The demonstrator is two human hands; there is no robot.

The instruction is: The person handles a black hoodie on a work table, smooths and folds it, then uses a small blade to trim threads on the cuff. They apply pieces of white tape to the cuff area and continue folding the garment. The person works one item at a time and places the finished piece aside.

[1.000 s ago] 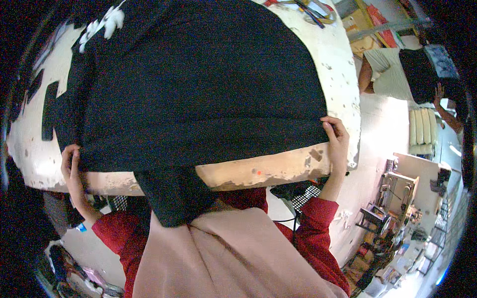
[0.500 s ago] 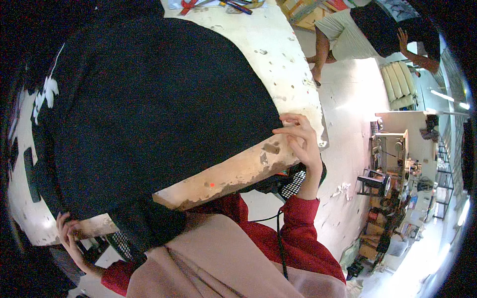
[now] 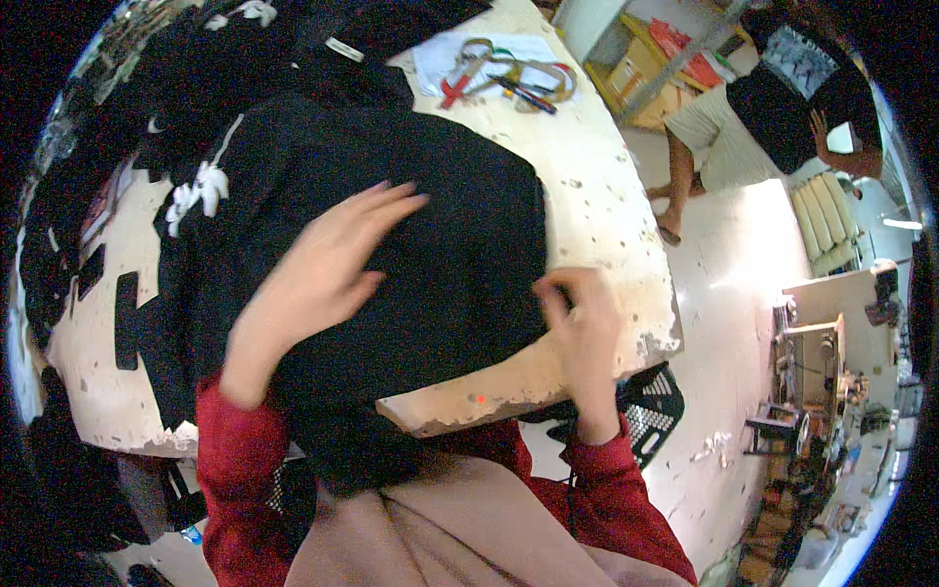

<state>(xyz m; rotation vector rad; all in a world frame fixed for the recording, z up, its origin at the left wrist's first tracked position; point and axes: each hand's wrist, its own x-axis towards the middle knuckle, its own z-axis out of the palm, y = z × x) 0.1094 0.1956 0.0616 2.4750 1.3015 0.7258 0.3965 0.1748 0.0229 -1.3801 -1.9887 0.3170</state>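
A large piece of black cloth (image 3: 450, 264) lies spread over the worn, pale table (image 3: 597, 205), and part of it hangs over the near edge. My left hand (image 3: 333, 256) is over the middle of the cloth, palm down with fingers stretched out. Whether it touches the cloth or hovers just above, I cannot tell. At the cloth's right edge, my right hand (image 3: 585, 318) has its fingers curled, thumb and forefinger pinching the edge; motion blurs it a little.
Toward the far side are tape measures (image 3: 474, 64) and a pen (image 3: 528, 95) on papers. White thread scraps (image 3: 199, 196) and more dark cloth (image 3: 362, 34) lie leftward. A black perforated basket (image 3: 653, 411) stands below the table's right corner. A person (image 3: 753, 137) stands beyond, at right.
My left hand has left the cloth's near-left edge and moved up and right over its middle. My right hand stays by the right edge, fingers more curled. The view has shifted, showing more of the far table.
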